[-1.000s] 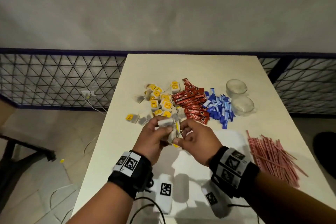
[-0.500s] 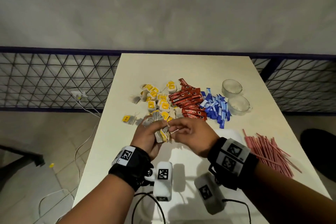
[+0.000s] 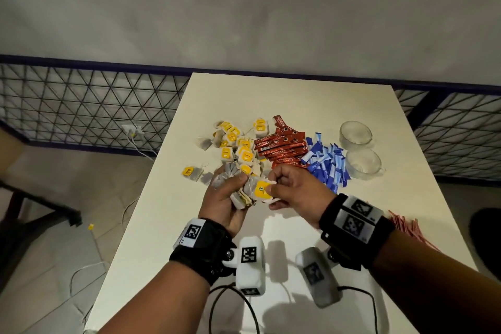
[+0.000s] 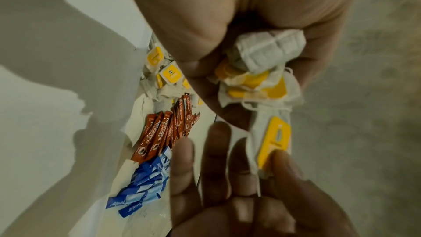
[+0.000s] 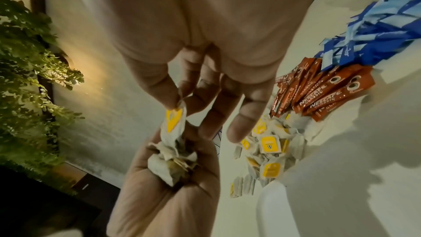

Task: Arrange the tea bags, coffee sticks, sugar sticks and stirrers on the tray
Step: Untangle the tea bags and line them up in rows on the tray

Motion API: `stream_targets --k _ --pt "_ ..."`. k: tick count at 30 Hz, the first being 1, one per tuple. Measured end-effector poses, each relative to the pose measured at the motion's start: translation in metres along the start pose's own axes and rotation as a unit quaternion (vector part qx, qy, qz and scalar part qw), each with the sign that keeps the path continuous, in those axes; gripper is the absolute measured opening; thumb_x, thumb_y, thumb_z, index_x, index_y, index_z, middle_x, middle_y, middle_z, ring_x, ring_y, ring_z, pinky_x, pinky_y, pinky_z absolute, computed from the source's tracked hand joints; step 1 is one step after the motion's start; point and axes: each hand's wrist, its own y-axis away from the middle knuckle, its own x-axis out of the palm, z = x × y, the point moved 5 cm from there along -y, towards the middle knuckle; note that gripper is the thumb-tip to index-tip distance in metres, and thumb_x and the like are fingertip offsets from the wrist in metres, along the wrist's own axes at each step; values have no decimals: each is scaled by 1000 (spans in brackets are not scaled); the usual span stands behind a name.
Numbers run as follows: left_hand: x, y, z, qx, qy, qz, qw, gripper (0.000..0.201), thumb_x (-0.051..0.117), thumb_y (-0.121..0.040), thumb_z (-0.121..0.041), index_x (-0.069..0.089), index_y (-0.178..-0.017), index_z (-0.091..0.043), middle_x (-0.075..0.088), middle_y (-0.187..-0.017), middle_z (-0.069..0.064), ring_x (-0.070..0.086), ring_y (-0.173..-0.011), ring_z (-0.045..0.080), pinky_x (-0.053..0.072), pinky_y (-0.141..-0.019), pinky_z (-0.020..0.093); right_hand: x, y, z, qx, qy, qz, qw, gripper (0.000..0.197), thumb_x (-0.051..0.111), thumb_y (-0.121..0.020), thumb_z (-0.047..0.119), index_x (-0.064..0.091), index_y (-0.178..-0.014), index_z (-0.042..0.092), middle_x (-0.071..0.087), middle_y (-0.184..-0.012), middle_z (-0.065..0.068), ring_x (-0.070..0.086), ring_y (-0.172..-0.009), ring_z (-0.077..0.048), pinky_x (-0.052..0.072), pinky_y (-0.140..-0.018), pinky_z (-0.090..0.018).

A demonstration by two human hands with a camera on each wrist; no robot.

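Observation:
My left hand [image 3: 230, 192] grips a bunch of tea bags [image 3: 242, 196] with yellow tags, seen close in the left wrist view as a crumpled bundle [image 4: 262, 60]. My right hand [image 3: 287, 190] pinches one yellow-tagged tea bag [image 3: 262, 189] at the bundle's edge between thumb and forefinger [image 5: 174, 100]. Behind the hands lie the loose tea bags [image 3: 238, 149], the red coffee sticks [image 3: 282, 145], and the blue sugar sticks [image 3: 329, 164]. Pink stirrers [image 3: 409, 228] lie at the right, partly hidden by my right forearm. A white tray rim [image 5: 268, 205] shows in the right wrist view.
Two clear glass cups [image 3: 355, 134] [image 3: 363, 164] stand right of the sugar sticks. The white table's left edge [image 3: 151, 184] drops to a floor with cables. A wire mesh fence [image 3: 81, 106] runs behind the table.
Both hands have shifted slightly toward the pile. My right hand now pinches a yellow-tagged tea bag at the side of the bundle held in my left hand.

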Motion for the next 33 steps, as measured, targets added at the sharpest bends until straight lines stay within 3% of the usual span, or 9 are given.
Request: stream_targets --k 7,10,14,16,20,23,27,31,33 --pt "19 0 22 -7 12 67 998 42 88 -59 -15 74 -98 -11 71 -101 16 71 -89 26 58 -72 36 -13 4 15 -76 200 -8 977 18 61 -92 17 63 -90 35 61 -82 6 63 -72 -12 55 -76 -35" --pt "26 3 27 -29 3 51 998 16 67 -77 -10 77 -88 -6 73 -94 16 72 -84 24 58 -68 32 -18 10 28 -107 277 -18 955 14 62 -92 22 66 -101 32 58 -77 16 54 -67 3 43 -67 -16" --pt "14 0 26 -44 10 -32 998 34 47 -91 -10 71 -69 -2 67 -63 11 66 -52 20 53 -47 25 -31 16 48 -149 315 -51 936 10 62 -92 19 68 -100 22 56 -81 16 52 -73 2 40 -69 -16" --pt "0 -7 18 -19 -45 -77 996 12 62 -78 -7 58 -86 0 59 -60 9 57 -47 19 50 -46 26 -36 17 54 -170 373 -35 911 17 58 -94 16 71 -106 18 54 -88 16 51 -82 -3 38 -72 -12" --pt "3 -9 -3 77 -308 -5 948 31 77 -63 -5 52 -82 -5 69 -86 14 54 -48 22 47 -53 33 -44 12 52 -175 467 7 867 27 59 -92 14 68 -117 20 63 -98 8 53 -87 -4 32 -70 -8" --pt "31 -7 2 103 -426 45 898 32 79 -60 -10 55 -80 -9 73 -92 5 60 -54 19 47 -50 27 -50 10 50 -166 418 7 893 33 67 -85 10 65 -118 18 64 -79 13 55 -65 8 38 -66 -4" --pt "45 -6 14 127 -493 1 861 32 82 -54 -18 55 -66 -32 58 -61 0 51 -49 20 42 -44 25 -61 8 51 -181 335 -13 924 31 69 -84 8 66 -113 19 64 -71 16 57 -64 15 40 -64 -3" --pt "46 -3 15 142 -425 -42 893 31 77 -61 -12 50 -75 -18 55 -61 9 49 -48 20 35 -39 20 -71 5 33 -162 224 -28 961 26 72 -83 21 58 -91 41 61 -78 15 55 -69 2 46 -67 -17" --pt "43 -2 15 143 -429 -53 890 32 78 -62 -13 50 -77 -17 56 -61 5 50 -48 20 36 -39 20 -69 2 20 -147 261 -14 954 25 67 -88 24 53 -71 36 53 -65 12 49 -59 2 37 -58 -13"
